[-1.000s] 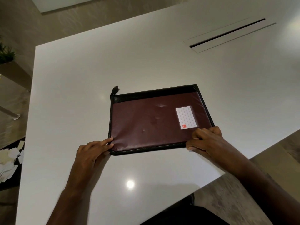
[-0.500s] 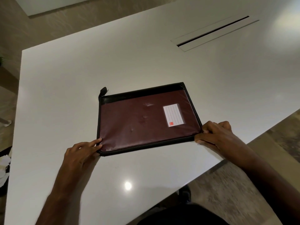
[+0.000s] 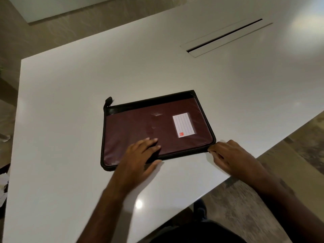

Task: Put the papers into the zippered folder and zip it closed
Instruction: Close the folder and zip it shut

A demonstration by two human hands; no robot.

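Left hand (image 3: 140,155) flat, fingers spread, pressing the zippered folder (image 3: 157,130) at frame centre on the white table (image 3: 70,102). Right hand (image 3: 228,155) pinches its lower-right corner (zipper pull presumably; cannot tell). No papers visible outside; zipping looks underway.

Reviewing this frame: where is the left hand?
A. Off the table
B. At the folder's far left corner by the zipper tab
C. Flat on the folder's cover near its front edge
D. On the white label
C: the left hand lies with fingers spread on the folder, short of the label.
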